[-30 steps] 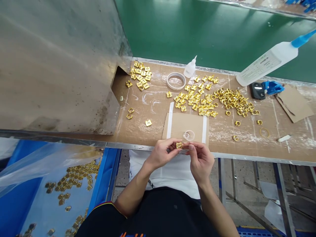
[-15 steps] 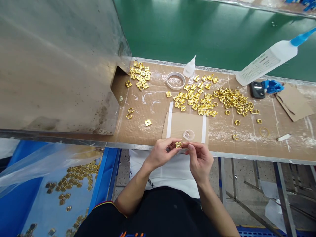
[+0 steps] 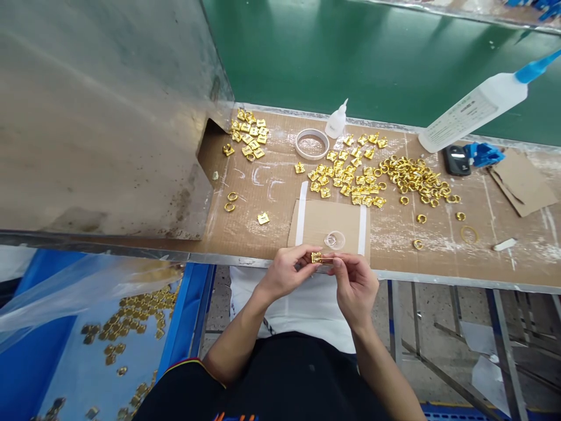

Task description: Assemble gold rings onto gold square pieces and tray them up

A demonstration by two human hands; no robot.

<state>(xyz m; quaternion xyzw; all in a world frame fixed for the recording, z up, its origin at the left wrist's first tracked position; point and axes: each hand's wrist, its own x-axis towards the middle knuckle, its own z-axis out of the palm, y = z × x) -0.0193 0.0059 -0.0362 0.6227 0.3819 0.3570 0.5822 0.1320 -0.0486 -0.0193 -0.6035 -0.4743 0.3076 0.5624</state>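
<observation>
while your left hand (image 3: 286, 272) pinches one gold piece (image 3: 316, 257), your right hand (image 3: 357, 282) grips a thin rod (image 3: 328, 259) at it: this one apparently unfinished; loose gold rings (image 3: 414, 177), untouched, beyond your right hand.

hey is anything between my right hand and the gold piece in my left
Only the thin rod your right hand holds, reaching toward the gold piece in your left hand; nothing else visible stands between.
</observation>
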